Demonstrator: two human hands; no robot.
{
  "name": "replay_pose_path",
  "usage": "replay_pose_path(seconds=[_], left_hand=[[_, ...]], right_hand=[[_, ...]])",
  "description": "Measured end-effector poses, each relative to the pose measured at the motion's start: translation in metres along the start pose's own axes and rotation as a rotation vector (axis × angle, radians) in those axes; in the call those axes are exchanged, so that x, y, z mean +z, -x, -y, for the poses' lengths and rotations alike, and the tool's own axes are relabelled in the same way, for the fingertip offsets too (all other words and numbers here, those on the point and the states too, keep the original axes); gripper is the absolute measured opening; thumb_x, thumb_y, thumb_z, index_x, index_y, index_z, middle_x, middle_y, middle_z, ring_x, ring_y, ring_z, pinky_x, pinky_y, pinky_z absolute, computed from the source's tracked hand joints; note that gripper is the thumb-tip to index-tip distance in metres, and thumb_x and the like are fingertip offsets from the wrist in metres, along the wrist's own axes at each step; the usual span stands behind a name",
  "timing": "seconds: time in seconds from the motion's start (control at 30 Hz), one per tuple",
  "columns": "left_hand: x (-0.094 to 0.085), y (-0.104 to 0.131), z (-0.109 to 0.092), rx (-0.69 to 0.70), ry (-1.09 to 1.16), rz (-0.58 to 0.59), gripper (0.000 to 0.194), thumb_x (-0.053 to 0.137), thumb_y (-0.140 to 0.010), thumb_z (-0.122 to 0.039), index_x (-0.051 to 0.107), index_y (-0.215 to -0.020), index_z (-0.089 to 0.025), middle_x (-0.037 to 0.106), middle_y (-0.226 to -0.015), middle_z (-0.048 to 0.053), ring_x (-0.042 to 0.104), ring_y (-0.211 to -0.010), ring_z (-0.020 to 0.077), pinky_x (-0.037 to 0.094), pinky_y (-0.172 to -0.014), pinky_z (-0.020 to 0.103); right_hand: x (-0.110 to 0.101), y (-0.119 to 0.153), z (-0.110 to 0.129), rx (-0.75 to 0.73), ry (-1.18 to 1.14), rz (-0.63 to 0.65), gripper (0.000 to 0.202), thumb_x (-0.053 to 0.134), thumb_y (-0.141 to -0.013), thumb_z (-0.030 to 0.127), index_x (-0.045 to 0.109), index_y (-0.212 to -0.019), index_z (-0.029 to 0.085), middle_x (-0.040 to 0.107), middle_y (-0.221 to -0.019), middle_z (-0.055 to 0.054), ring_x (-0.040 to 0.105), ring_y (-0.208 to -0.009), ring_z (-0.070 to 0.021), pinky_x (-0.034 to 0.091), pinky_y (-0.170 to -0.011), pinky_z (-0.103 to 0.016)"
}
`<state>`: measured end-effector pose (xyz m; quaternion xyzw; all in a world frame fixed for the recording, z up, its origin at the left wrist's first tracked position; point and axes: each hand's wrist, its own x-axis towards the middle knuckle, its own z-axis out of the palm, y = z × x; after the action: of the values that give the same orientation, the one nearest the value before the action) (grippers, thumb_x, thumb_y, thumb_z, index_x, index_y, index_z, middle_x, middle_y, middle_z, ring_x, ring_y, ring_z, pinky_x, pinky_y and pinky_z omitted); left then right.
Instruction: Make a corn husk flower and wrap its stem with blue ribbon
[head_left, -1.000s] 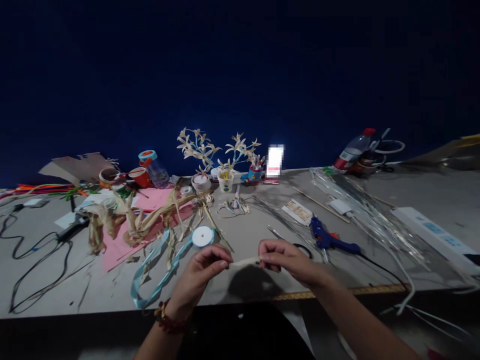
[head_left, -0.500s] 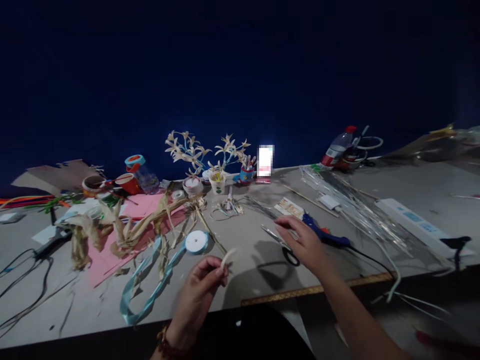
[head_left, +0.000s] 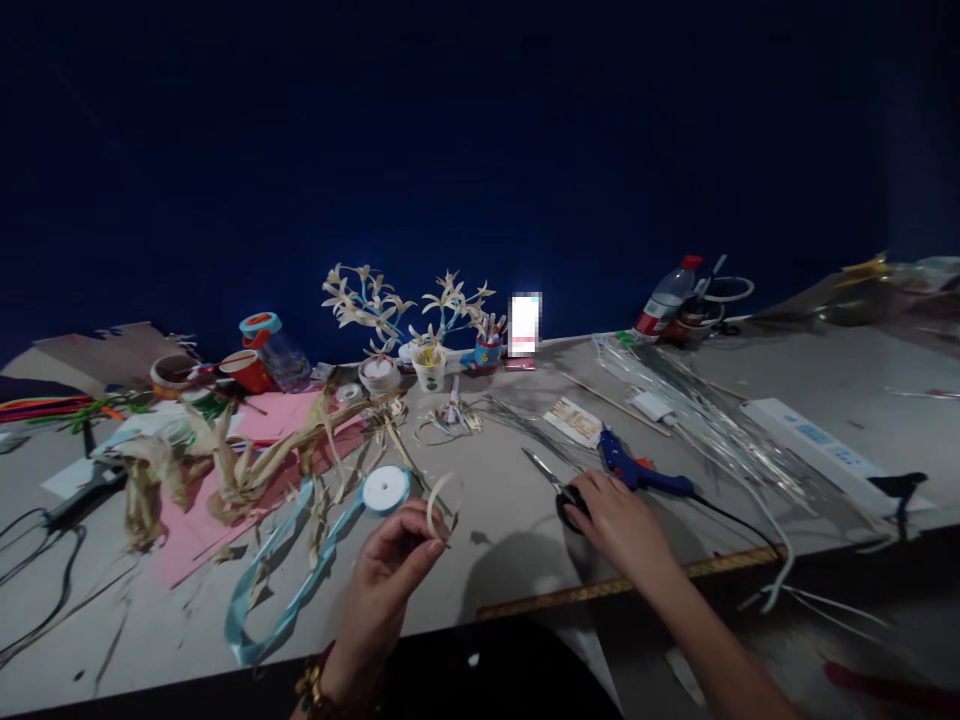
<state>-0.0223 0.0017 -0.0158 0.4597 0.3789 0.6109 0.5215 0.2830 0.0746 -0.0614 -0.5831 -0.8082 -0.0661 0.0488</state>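
Observation:
My left hand (head_left: 401, 560) pinches a thin pale strip (head_left: 435, 500) that curls up into a loop above the fingertips. On the right, my right hand (head_left: 619, 515) has its fingers over the black handles of a pair of scissors (head_left: 555, 480), whose blades lie on the table pointing up and left. A blue glue gun (head_left: 649, 478) lies just beyond that hand. Left of my left hand is a spool (head_left: 385, 490) of light blue ribbon (head_left: 307, 580), which trails in a loop towards the front edge.
Dried husks (head_left: 247, 470) lie on pink paper (head_left: 176, 540) at the left. Flower stems stand in a white cup (head_left: 430, 370) at the back, near a lit phone (head_left: 523, 325). A power strip (head_left: 814, 445), wires and a bottle (head_left: 664, 300) are at the right.
My right hand has come down onto the scissors' handles from above them. The pale strip in my left hand now shows as a curled loop. The view has shifted slightly.

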Motion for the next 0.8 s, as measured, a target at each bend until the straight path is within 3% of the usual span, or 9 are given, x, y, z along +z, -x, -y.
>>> replay_pose_path(seconds=[0.2, 0.4, 0.5, 0.6, 0.67, 0.8], left_hand=[[0.0, -0.008, -0.003, -0.007, 0.024, -0.05, 0.005, 0.073, -0.087, -0.021, 0.069, -0.086, -0.021, 0.061, -0.084, 0.002, 0.055, -0.08, 0.0149, 0.045, -0.074, 0.024], [-0.002, -0.011, -0.006, -0.01, 0.044, -0.083, 0.006, 0.075, -0.086, -0.022, 0.069, -0.084, -0.02, 0.062, -0.083, 0.002, 0.054, -0.08, 0.0141, 0.044, -0.075, 0.023], [-0.001, -0.012, -0.008, -0.034, 0.058, -0.085, 0.008, 0.074, -0.086, -0.024, 0.07, -0.082, -0.019, 0.063, -0.081, 0.002, 0.054, -0.077, 0.0138, 0.044, -0.072, 0.023], [0.002, -0.013, -0.009, -0.051, 0.075, -0.089, 0.01, 0.075, -0.085, -0.026, 0.07, -0.08, -0.019, 0.063, -0.079, 0.002, 0.054, -0.075, 0.0138, 0.044, -0.071, 0.023], [0.004, -0.013, -0.01, -0.051, 0.086, -0.094, 0.012, 0.075, -0.085, -0.026, 0.071, -0.078, -0.018, 0.064, -0.078, 0.002, 0.054, -0.075, 0.0137, 0.044, -0.071, 0.023], [0.01, -0.015, -0.009, -0.067, 0.127, -0.127, 0.013, 0.078, -0.082, -0.028, 0.072, -0.078, -0.017, 0.066, -0.078, 0.003, 0.055, -0.071, 0.0129, 0.045, -0.068, 0.024]], right_hand=[[-0.005, 0.0, -0.006, 0.034, -0.003, 0.058, 0.018, 0.067, -0.087, 0.024, 0.064, -0.102, 0.017, 0.069, -0.106, -0.012, 0.07, -0.091, -0.0278, 0.049, -0.074, -0.033], [-0.009, 0.008, -0.008, 0.025, -0.042, 0.063, 0.003, 0.065, -0.086, 0.023, 0.064, -0.085, 0.02, 0.073, -0.087, -0.009, 0.071, -0.087, -0.0288, 0.048, -0.07, -0.033], [-0.008, 0.008, -0.012, 0.097, -0.185, 0.057, 0.003, 0.062, -0.086, 0.023, 0.064, -0.084, 0.021, 0.075, -0.085, -0.008, 0.072, -0.081, -0.0268, 0.047, -0.066, -0.032], [-0.008, 0.007, -0.013, 0.195, -0.504, 0.042, 0.011, 0.061, -0.086, 0.034, 0.063, -0.083, 0.023, 0.073, -0.079, -0.005, 0.069, -0.072, -0.0239, 0.047, -0.061, -0.03], [-0.007, 0.008, -0.007, 0.261, -0.852, 0.062, 0.022, 0.063, -0.084, 0.045, 0.062, -0.085, 0.023, 0.07, -0.075, -0.004, 0.065, -0.066, -0.021, 0.047, -0.056, -0.029], [-0.006, 0.02, 0.026, 0.35, -1.573, 0.194, 0.047, 0.075, -0.076, 0.059, 0.061, -0.099, 0.02, 0.067, -0.074, -0.003, 0.056, -0.055, -0.015, 0.044, -0.046, -0.024]])
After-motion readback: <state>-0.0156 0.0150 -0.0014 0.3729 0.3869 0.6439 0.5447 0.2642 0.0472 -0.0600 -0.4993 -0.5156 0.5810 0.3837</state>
